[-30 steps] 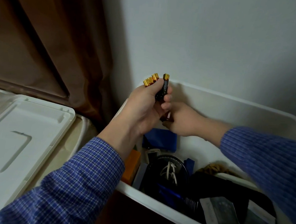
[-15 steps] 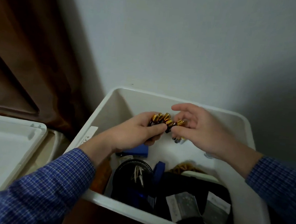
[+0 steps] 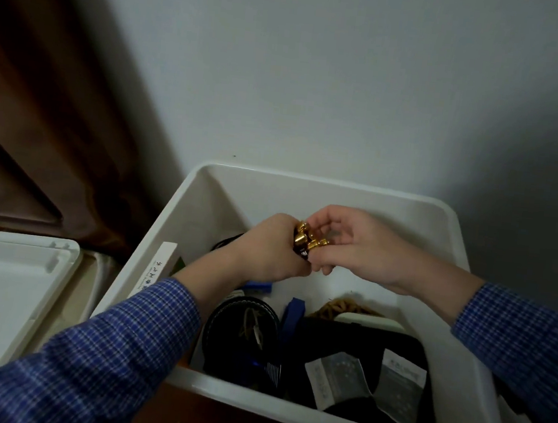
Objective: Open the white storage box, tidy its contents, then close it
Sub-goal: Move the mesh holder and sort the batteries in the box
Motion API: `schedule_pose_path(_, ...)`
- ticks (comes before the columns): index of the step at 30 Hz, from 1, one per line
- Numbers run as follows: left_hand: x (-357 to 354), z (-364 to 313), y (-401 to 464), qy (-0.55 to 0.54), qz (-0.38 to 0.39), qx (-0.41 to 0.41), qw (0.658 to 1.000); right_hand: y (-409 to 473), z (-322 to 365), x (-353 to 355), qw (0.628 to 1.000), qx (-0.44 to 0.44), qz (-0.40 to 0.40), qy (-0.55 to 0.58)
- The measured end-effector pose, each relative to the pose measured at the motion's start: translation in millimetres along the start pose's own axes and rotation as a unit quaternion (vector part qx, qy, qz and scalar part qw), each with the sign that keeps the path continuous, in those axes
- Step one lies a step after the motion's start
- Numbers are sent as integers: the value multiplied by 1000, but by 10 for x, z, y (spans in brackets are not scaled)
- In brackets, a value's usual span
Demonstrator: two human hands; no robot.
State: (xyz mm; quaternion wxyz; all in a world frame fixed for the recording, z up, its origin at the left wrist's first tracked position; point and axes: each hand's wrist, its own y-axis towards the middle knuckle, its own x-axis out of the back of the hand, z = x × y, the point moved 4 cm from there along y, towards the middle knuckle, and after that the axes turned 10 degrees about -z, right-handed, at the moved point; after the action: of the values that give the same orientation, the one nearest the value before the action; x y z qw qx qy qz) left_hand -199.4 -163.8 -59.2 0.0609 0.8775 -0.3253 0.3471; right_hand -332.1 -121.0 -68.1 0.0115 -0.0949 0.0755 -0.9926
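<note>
The white storage box (image 3: 325, 185) stands open against the wall. Both my hands are over its far half. My left hand (image 3: 267, 248) grips a bundle of gold-and-black batteries (image 3: 307, 240). My right hand (image 3: 360, 244) meets it from the right, its fingertips pinching the same batteries. Below the hands lie a round black case (image 3: 241, 331), blue items (image 3: 293, 311), a tan coil of cord (image 3: 343, 307) and a black pouch (image 3: 352, 356) with two small packets (image 3: 339, 379) on it. A white labelled strip (image 3: 158, 269) leans on the left wall of the box.
The box's white lid (image 3: 5, 282) lies upside up on the floor to the left. A brown curtain (image 3: 39, 117) hangs at the left behind it. A plain grey wall (image 3: 353, 81) rises right behind the box.
My hands have dropped from above the rim down into the box, and the view has shifted so the box sits lower and more centred. My right hand now closes on the batteries.
</note>
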Motion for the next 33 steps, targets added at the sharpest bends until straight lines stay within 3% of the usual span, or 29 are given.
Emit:
schedule_pose_path(4, -65, 26, 15, 72, 4, -31, 997, 26, -13, -36, 999, 27, -15, -19)
schedule_pose_path(10, -76, 190, 29, -35, -66, 45, 996, 55, -74, -24, 999, 22, -29, -25)
schedule_pose_path(15, -96, 214, 58, -47, -69, 46, 995, 53, -51, -36, 1000, 7, -5, -21)
schedule_pose_path(23, -144, 198, 36, -53, -46, 46, 996, 37, -56, -35, 998, 0, -5, -68)
schedule_pose_path(29, -171, 248, 56, -182, 27, 121, 975, 36, -92, 42, 996, -2, -17, -82)
schedule_pose_path(33, -194, 246, 66, -105, 38, 91, 990, 38, -126, -68, 995, -4, 10, -101)
